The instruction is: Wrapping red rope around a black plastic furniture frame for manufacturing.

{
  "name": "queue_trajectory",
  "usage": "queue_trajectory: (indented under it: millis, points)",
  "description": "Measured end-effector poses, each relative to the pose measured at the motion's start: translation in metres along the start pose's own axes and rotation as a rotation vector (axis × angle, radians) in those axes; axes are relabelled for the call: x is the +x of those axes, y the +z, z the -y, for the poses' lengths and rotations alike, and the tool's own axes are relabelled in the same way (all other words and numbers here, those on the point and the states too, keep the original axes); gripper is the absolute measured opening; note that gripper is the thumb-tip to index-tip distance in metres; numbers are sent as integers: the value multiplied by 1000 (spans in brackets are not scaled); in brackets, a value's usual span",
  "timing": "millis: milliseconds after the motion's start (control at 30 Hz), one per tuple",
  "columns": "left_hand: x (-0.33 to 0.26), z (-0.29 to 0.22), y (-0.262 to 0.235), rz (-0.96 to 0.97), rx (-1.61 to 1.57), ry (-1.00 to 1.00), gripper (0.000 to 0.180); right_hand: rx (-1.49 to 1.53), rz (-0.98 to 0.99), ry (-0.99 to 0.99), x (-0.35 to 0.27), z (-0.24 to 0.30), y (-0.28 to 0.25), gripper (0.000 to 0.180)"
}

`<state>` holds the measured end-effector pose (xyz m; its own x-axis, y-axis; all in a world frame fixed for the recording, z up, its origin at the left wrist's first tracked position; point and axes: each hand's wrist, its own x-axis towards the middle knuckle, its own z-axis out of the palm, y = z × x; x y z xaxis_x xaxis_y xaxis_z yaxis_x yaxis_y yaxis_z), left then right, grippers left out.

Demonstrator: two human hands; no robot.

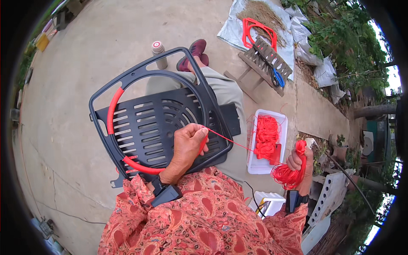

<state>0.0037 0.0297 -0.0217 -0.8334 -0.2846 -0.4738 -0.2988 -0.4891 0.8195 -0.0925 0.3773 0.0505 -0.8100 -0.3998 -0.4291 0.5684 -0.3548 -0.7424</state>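
Head view: left hand (188,142) pinched red cord (227,139) against black plastic frame (157,123) lying across lap; rim part-wrapped in red. Right hand (298,160) closed round loose red cord bundle (289,174), held out to side, cord stretched taut between hands. Best kept taut, turns laid snug side by side, bundle fed gradually. White tray (255,163) of more cord just beside knee. Bare concrete yard (80,85); bottle (159,53), wooden rack (265,59), possibly spare red frame (255,29) on tarp beyond.
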Motion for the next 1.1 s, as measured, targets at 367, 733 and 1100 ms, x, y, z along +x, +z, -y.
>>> queue_trajectory:
  millis: [367, 733, 1100]
  points:
    - [-1, -6, 8, 94, 10, -25, 23, -992, -174, 32, 32, -33, 22, 30]
    - [-5, -1, 7, -6, 104, 102, 18, -1591, 370, -363, 30, -72, 156, 42]
    - [2, 9, -3, -110, 207, 315, 15, -1603, 325, -690, 55, -107, 169, 55]
